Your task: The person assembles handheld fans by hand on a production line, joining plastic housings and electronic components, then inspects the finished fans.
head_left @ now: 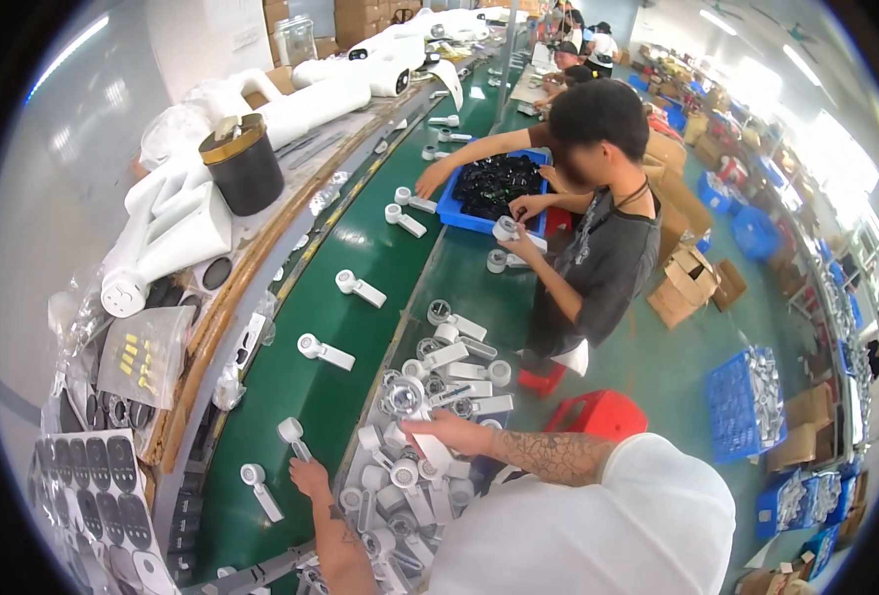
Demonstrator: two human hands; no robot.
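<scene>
On the green conveyor belt (355,332), my left hand (311,478) pinches the handle end of a white handheld device (292,432) with a round head. My right hand (451,433) is closed around the white handle of a similar device with a clear round head (403,397). It is above a heap of white handheld devices (400,501) piled beside the belt. Another white device (261,491) lies on the belt to the left of my left hand, and several more are spaced out farther along it.
A co-worker (608,238) sits ahead on the right, reaching around a blue tray (469,220) of black parts. To the left, a wooden-edged bench (216,362) carries white housings and a dark canister (243,169). A red stool (598,415) stands right of the heap.
</scene>
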